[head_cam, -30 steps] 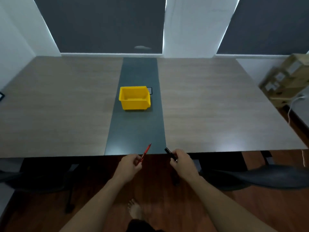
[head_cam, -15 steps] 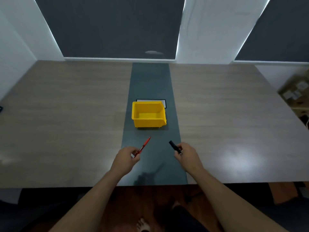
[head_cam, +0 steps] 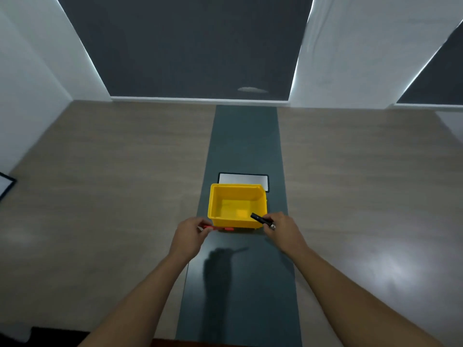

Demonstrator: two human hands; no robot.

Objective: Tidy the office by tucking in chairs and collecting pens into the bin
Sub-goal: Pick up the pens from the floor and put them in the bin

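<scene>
I see the yellow bin (head_cam: 236,205) on the dark strip (head_cam: 246,136) down the middle of the table (head_cam: 112,171). My left hand (head_cam: 191,232) pinches a red pen (head_cam: 220,228), level and just in front of the bin's near wall. My right hand (head_cam: 281,227) grips a black pen (head_cam: 261,220) whose tip reaches over the bin's near right corner. A flat panel (head_cam: 244,178) lies just behind the bin.

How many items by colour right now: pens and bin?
Red: 1, pen in left hand
Black: 1, pen in right hand
Yellow: 1, bin
Total: 3
</scene>
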